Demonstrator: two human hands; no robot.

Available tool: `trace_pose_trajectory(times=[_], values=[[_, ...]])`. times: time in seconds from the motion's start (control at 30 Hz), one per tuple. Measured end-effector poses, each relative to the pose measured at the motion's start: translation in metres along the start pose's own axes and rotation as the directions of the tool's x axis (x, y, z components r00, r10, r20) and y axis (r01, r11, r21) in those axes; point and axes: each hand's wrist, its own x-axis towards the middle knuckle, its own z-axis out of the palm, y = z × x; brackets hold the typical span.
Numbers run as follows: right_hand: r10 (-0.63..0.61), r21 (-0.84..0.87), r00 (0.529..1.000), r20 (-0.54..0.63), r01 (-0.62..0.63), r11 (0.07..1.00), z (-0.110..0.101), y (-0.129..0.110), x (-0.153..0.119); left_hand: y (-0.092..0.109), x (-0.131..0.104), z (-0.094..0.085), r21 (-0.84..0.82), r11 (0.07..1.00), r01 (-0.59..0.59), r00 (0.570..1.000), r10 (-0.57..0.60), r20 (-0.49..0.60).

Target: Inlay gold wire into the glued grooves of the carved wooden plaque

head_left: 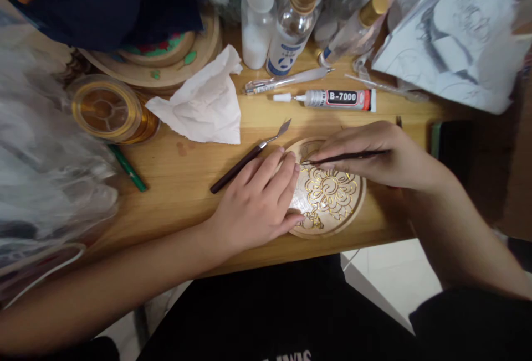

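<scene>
A round wooden plaque (330,184) with a gold-outlined flower pattern lies near the table's front edge. My left hand (261,197) rests over its left side, palm down, fingers stretched out and thumb a little apart. Pinched in my right hand (366,153) is a thin dark tool (353,156), whose tip touches the upper left part of the plaque, close to my left fingertips. A palette knife (245,163) with a dark handle lies beside my left hand, blade pointing up and right.
Behind the plaque lie a B-7000 glue tube (341,98) and a pen (286,80), with bottles (291,23) farther back. A crumpled tissue (208,103), a spool of golden wire (110,109) and a green pencil (128,168) are on the left. Printed paper (453,34) stands back right.
</scene>
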Motion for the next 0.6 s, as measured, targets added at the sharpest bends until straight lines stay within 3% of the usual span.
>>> trace_pose_trajectory(times=[0.3,0.6], values=[[-0.001,-0.025,1.000,-0.029,0.000,1.000,0.003,-0.003,-0.001,0.001,-0.001,0.001,-0.024,1.000,0.011,1.000,-0.011,0.010],[-0.052,-0.150,0.986,-0.157,0.028,0.988,0.020,-0.016,-0.011,0.001,-0.001,0.000,-0.030,0.999,0.025,1.000,-0.024,0.009]])
